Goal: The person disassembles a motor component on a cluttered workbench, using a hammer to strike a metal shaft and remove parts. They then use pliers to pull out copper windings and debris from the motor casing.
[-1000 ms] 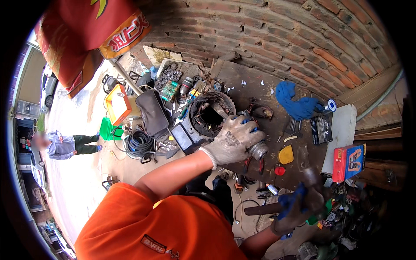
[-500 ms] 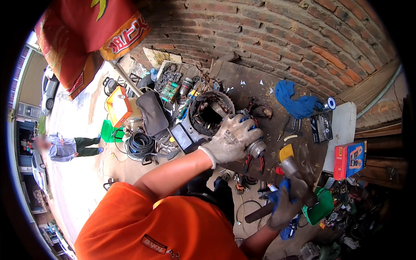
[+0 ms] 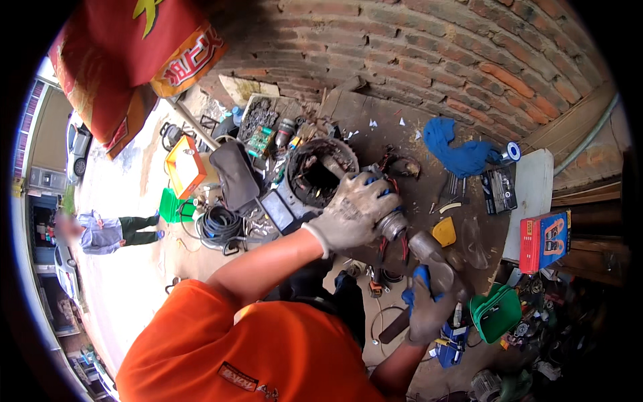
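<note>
My left hand (image 3: pixel 358 211), in a grey work glove, is closed around a metal bar (image 3: pixel 392 226) with a thick, round, ribbed end. The bar's other end points into a round, dirty motor housing (image 3: pixel 293 184) with a dark hollow middle. My right hand (image 3: pixel 429 311), gloved in grey and blue, grips a hammer (image 3: pixel 439 271) by its dark handle. The hammer's head is close to the bar's ribbed end; I cannot tell whether they touch. Red-handled pliers (image 3: pixel 404 251) lie just below the bar, partly hidden.
Beyond the wooden bench (image 3: pixel 382 110) rises a brick wall (image 3: pixel 429 53). A blue cloth (image 3: pixel 455 151), a yellow scraper (image 3: pixel 444 232) and a boxed bit set (image 3: pixel 499 191) lie rightward. A green bin (image 3: pixel 495 311) stands lower right. At far left stands a person (image 3: pixel 100 231).
The hammer has swung up and left, bringing its head near the bar's ribbed end. My left hand keeps its grip on the bar. The view has shifted slightly.
</note>
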`<state>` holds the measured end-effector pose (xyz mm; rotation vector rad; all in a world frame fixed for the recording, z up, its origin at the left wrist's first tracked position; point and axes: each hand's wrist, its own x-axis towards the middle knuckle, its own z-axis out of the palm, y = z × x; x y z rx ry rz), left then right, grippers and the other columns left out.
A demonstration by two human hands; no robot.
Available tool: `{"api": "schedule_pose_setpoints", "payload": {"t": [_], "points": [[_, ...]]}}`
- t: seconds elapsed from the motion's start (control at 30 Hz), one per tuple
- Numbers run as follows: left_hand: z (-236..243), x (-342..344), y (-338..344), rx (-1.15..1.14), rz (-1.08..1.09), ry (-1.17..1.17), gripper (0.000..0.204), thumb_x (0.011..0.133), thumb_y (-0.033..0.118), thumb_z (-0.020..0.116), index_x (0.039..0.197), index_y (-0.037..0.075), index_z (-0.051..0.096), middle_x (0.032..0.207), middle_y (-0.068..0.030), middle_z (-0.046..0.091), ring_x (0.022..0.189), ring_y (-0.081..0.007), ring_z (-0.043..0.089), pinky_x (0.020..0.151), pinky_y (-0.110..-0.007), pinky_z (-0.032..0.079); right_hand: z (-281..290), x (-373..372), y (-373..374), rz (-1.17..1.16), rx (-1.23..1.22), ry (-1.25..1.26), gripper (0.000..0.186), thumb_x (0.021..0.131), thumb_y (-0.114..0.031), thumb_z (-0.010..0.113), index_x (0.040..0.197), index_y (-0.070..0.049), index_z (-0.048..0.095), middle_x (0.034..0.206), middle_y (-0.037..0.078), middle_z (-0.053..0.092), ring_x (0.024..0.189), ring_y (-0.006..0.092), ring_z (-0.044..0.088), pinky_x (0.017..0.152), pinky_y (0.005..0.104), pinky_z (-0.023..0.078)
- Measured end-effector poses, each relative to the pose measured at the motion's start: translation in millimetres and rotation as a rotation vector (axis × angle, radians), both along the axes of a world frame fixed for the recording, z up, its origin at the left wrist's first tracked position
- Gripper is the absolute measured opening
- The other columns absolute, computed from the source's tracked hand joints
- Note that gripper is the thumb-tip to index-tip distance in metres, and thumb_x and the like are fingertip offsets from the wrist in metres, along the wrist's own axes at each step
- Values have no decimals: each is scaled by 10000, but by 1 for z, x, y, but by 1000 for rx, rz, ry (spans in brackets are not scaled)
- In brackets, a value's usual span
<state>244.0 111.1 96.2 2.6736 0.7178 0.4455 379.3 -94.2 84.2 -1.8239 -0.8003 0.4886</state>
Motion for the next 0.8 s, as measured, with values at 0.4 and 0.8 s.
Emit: {"api": "schedule_pose_setpoints", "payload": {"t": [0.4, 0.8], "points": [[0, 2, -1, -3, -11, -26, 451, 655, 258, 793, 1073, 168, 650, 1026, -70, 590, 1047, -319, 552, 892, -462, 422, 13, 0, -8, 42, -109, -248, 349, 931, -190, 627, 1206, 24, 599, 966, 83, 662, 922, 208, 625, 709, 306, 500], [7, 0, 3, -18, -27, -24, 525, 620, 271, 806, 1108, 172, 640, 1058, -53, 590, 1073, -293, 549, 929, -467, 416, -7, 18, -44, -139, 95, -142, 483, 872, 48, 624, 1322, 73, 451, 1241, 158, 571, 1113, 250, 569, 982, 373, 456]]}}
